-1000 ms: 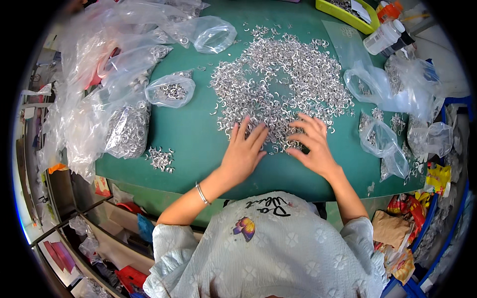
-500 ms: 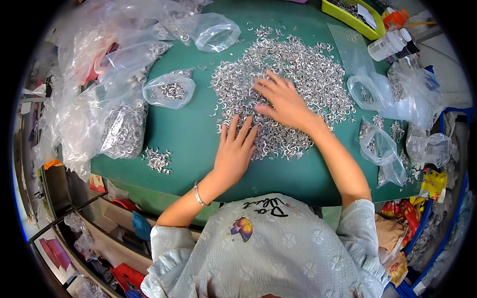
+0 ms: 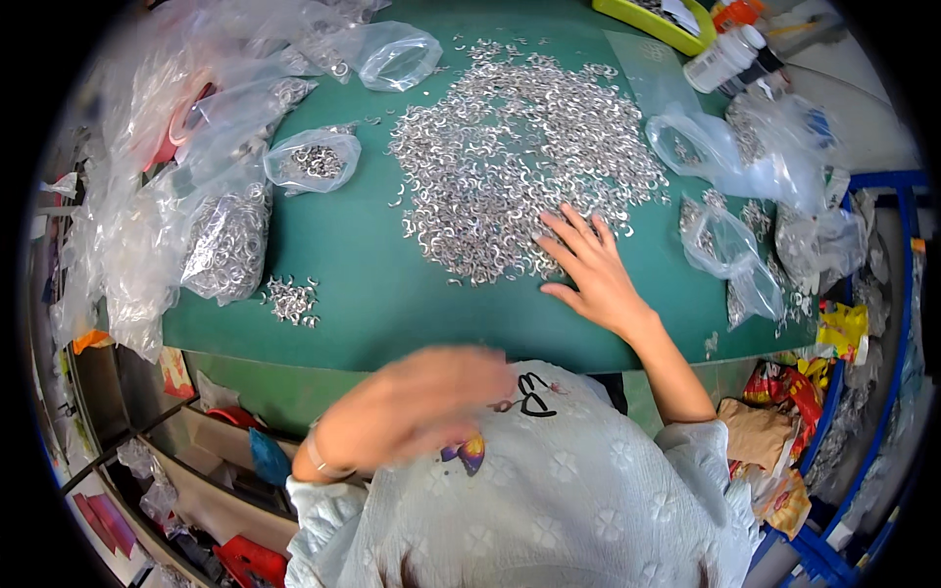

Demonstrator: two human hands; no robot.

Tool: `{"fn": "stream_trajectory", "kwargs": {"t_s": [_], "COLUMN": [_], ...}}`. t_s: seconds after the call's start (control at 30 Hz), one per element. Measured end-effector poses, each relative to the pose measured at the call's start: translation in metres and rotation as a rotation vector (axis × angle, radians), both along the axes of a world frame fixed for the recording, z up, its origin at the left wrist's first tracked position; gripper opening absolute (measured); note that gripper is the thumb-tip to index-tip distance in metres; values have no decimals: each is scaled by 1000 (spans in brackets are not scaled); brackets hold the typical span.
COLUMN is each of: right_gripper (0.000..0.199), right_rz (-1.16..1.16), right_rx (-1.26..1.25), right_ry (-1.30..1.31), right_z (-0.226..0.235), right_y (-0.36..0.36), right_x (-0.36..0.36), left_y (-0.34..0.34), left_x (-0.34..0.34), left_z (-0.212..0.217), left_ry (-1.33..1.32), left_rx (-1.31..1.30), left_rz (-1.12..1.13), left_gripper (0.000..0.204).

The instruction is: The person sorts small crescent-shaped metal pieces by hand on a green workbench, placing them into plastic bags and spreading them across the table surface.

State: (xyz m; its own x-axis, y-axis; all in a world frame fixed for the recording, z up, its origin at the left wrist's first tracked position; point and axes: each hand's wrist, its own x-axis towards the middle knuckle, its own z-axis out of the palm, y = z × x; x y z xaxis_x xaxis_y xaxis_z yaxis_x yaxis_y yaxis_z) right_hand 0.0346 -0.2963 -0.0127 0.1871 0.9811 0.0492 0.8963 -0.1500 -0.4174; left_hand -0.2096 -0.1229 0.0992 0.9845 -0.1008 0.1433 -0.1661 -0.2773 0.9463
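Observation:
A broad, loose pile of small silvery crescent-shaped metal pieces is spread over the green table mat. My right hand rests at the pile's near right edge, fingers spread and fingertips touching the pieces. Away from the pile, in front of my chest, is my left hand, with a bracelet on its wrist. Motion smears its fingers, so I cannot make out their shape or anything in them. Apart from the pile, a small heap of the same pieces lies near the table's left front.
Clear plastic bags of metal pieces stand at the left, including a full bag and a small open bag. More bags lie at the right. A white bottle and a yellow-green tray are at the far right.
My left hand has come off the pile and back toward my body. My right hand has shifted from the pile's middle to its near right edge. The view has moved slightly.

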Motion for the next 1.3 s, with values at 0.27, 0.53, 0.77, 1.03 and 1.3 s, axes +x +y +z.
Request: {"fn": "stream_trajectory", "kwargs": {"t_s": [0.27,0.53,0.77,1.03,1.3], "right_gripper": [29,45,28,19,22], "right_rz": [-92,-501,-813,-1089,-871], "right_rx": [404,-162,-148,-245,31], "right_ry": [78,158,27,-7,-123], "right_z": [-11,-80,-130,-121,-83], "right_y": [-68,-261,-274,-287,-256], "right_x": [-55,-113,-173,-173,-155], "left_y": [-52,-61,-30,37,27], "left_x": [-146,-208,-222,-162,-97], "left_z": [132,127,115,52,4], "left_ry": [-491,-994,-1252,-1242,-804], "left_rx": [-6,54,98,-310,-862], "left_rz": [-611,-752,-1071,-1332,-944], "left_gripper": [26,31,37,35,40]}}
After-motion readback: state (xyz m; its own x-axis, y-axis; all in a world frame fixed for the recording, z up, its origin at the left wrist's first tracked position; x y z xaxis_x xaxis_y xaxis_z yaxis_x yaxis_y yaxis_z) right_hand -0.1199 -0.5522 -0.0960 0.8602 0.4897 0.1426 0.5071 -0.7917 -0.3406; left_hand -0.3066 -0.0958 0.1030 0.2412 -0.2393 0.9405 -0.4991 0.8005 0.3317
